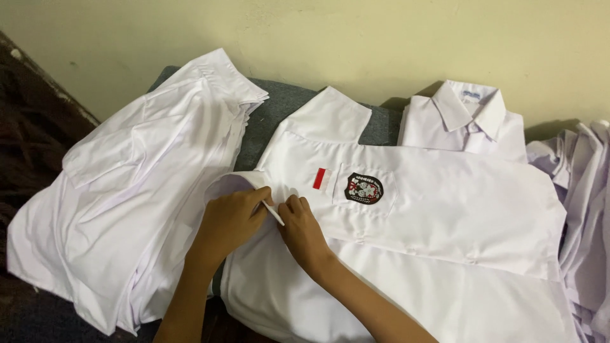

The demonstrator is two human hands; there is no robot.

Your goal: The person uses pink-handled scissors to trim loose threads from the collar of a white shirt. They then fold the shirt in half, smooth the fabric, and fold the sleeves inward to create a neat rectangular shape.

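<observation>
**Head view: both hands at a shirt collar**

Head view, looking down on a white shirt (432, 209) spread flat over grey cloth (279, 108), collar end toward the left. Left hand (230, 219) curled over the collar (244, 181), fingers bent and pressing the fabric down. Right hand (304, 230) just beside it, fingers drawn together, pinching a thin white stick (273, 213) that slants between the two hands, tip toward the collar; both hands touching. On the chest of the shirt, a small red-and-white patch (322, 178) and, right of it, a dark round badge (363, 188) on the pocket. Row of buttons running along the placket below the badge.

Left of the hands, a stack of white shirts (127, 190), folded loosely, edges overlapping the grey cloth. Behind, near the pale wall (356, 38), another folded shirt (467, 117) with collar up. At the far right edge, more white garments (588, 190) bunched together. Dark patterned fabric (32, 127) at far left.
</observation>
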